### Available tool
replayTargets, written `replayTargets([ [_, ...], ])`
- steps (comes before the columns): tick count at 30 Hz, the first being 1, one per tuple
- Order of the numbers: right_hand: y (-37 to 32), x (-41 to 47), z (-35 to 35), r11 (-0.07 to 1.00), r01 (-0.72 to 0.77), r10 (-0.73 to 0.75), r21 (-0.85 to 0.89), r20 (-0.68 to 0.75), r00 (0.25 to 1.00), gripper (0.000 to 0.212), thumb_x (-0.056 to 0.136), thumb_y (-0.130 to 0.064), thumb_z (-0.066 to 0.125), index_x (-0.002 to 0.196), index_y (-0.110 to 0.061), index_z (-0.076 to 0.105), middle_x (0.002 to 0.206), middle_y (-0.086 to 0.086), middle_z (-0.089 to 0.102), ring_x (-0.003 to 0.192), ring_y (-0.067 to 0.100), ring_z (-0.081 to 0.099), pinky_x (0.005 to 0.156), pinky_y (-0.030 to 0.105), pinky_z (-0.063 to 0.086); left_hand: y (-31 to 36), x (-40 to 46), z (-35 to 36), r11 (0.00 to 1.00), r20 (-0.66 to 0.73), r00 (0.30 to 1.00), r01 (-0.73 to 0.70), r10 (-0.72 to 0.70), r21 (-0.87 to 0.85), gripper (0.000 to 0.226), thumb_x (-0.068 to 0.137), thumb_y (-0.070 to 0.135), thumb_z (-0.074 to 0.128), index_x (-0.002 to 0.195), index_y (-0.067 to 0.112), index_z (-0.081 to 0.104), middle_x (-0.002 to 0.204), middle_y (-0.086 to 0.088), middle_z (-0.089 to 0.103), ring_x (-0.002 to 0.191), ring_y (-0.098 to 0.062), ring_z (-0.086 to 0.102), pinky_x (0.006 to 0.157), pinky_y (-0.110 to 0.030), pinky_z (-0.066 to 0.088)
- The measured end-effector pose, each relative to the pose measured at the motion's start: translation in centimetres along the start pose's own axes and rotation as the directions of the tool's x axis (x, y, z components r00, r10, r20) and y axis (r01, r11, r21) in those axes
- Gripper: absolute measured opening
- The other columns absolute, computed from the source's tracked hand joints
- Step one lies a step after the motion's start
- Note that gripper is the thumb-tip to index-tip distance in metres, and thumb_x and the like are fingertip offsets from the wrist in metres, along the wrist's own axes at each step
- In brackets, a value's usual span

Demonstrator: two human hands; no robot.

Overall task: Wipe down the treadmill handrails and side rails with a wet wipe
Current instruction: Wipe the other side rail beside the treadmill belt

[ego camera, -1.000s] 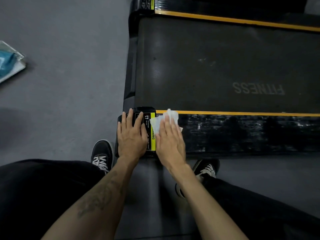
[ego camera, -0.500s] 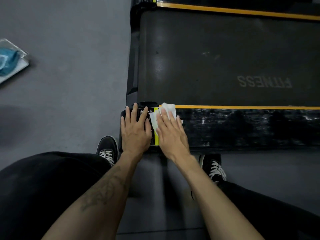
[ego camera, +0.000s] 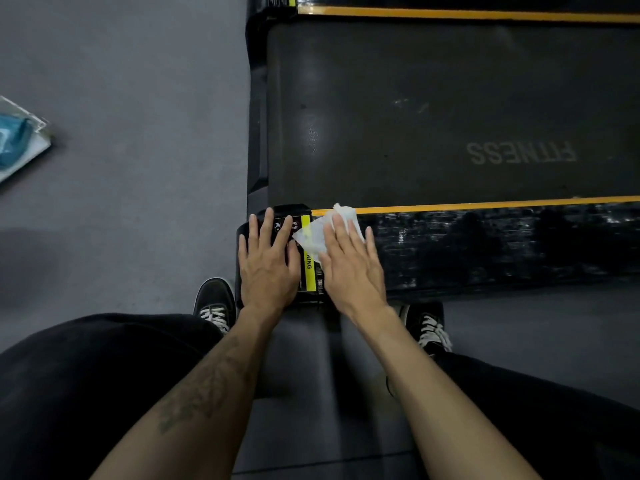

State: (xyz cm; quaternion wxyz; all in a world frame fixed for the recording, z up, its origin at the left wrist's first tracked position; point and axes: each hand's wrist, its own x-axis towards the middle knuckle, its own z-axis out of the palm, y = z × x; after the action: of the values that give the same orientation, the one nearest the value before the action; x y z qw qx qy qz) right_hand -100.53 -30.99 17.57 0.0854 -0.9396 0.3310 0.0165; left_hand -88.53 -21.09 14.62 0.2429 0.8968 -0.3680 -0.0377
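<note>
Below, flat left hand (ego camera: 268,263) braces the side rail (ego camera: 485,247); flat right hand (ego camera: 353,268) presses the wipe (ego camera: 317,233), grey floor (ego camera: 121,150) around.

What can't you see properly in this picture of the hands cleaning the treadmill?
- Wet wipe: in the head view, the right hand lies flat over most of it.
- Yellow warning label: partly covered by both hands, so only some of the letters show.
- Blue packet: cut off by the left edge of the picture, print too blurred to read.
- Side rail: runs off the right edge; handrails aren't visible.
- Left hand: hides the rail's end cap.
</note>
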Motion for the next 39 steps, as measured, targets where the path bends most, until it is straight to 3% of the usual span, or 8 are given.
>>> replayTargets([
  [6,-2.4,-1.3,1.2,1.000,-0.022,0.022,0.005,-0.042,0.999,0.063,0.104,-0.035,0.014,0.162,-0.012,0.024,0.170,0.007,0.015,0.157,0.028,0.014,0.128,0.047,0.009,-0.1,0.1,0.1,1.000,-0.010,1.000,-0.009,0.009,0.011,0.057,0.100,0.042,0.030,0.153,0.026,0.045,0.167,-0.008,0.028,0.157,-0.031,0.015,0.125,-0.056,0.019],
  [9,-0.2,-0.3,0.6,0.998,0.057,-0.057,-0.018,-0.007,0.998,0.063,0.104,-0.041,0.010,0.163,-0.020,0.022,0.171,-0.001,0.013,0.158,0.022,0.012,0.127,0.046,-0.003,-0.1,0.1,0.2,1.000,0.004,1.000,-0.012,0.012,0.012,0.058,0.100,0.043,0.029,0.153,0.027,0.044,0.168,-0.007,0.027,0.158,-0.030,0.013,0.125,-0.056,0.018],
  [14,-0.8,-1.7,0.9,0.990,-0.132,0.136,0.056,-0.067,0.988,0.065,0.103,-0.042,0.008,0.162,-0.016,0.017,0.171,0.002,0.007,0.158,0.023,0.003,0.128,0.048,-0.001,0.0,0.1,0.1,1.000,-0.014,1.000,-0.002,0.002,0.001,0.057,0.099,0.043,0.031,0.152,0.026,0.047,0.167,-0.007,0.030,0.157,-0.030,0.016,0.125,-0.056,0.019],
  [20,-0.4,-1.4,1.1,0.997,0.056,-0.059,-0.056,-0.050,0.997,0.061,0.105,-0.040,0.017,0.162,-0.020,0.027,0.170,0.000,0.017,0.157,0.022,0.017,0.125,0.049,0.001,-0.1,0.1,0.1,1.000,-0.007,1.000,-0.005,0.005,-0.003,0.056,0.099,0.041,0.032,0.152,0.027,0.045,0.167,-0.006,0.029,0.157,-0.030,0.015,0.125,-0.056,0.018],
  [25,-1.3,-2.1,1.3,0.988,-0.148,0.152,0.046,-0.110,0.982,0.064,0.105,-0.040,0.014,0.160,-0.013,0.030,0.169,0.006,0.018,0.157,0.025,0.016,0.127,0.050,0.006,0.0,0.1,0.0,1.000,-0.004,1.000,0.007,-0.007,-0.004,0.057,0.099,0.041,0.033,0.153,0.026,0.045,0.167,-0.006,0.028,0.157,-0.029,0.014,0.126,-0.055,0.017],
  [31,-0.8,-1.7,1.4,0.997,0.052,-0.056,-0.048,-0.092,0.994,0.059,0.106,-0.039,0.020,0.160,-0.021,0.032,0.170,0.001,0.020,0.156,0.023,0.020,0.125,0.053,0.008,-0.1,0.1,0.1,1.000,-0.009,1.000,0.003,-0.003,-0.015,0.055,0.100,0.039,0.035,0.152,0.026,0.046,0.167,-0.006,0.029,0.157,-0.029,0.015,0.126,-0.055,0.018],
  [36,-0.8,-2.7,1.5,0.987,-0.160,0.163,0.033,-0.130,0.978,0.061,0.105,-0.039,0.016,0.161,-0.017,0.024,0.171,0.003,0.012,0.158,0.024,0.008,0.126,0.051,-0.001,-0.1,0.1,0.1,1.000,0.000,1.000,0.005,-0.004,-0.017,0.057,0.100,0.042,0.032,0.153,0.028,0.044,0.168,-0.005,0.027,0.158,-0.028,0.013,0.126,-0.055,0.017],
  [39,-2.1,-3.3,2.0,0.999,-0.007,0.004,-0.031,-0.112,0.994,0.060,0.105,-0.037,0.019,0.160,-0.015,0.028,0.170,0.006,0.016,0.157,0.027,0.014,0.124,0.051,0.005,-0.1,0.0,-0.1,1.000,-0.017,1.000,0.006,-0.007,-0.022,0.057,0.099,0.041,0.032,0.152,0.027,0.046,0.167,-0.006,0.030,0.157,-0.029,0.015,0.125,-0.055,0.018],
])
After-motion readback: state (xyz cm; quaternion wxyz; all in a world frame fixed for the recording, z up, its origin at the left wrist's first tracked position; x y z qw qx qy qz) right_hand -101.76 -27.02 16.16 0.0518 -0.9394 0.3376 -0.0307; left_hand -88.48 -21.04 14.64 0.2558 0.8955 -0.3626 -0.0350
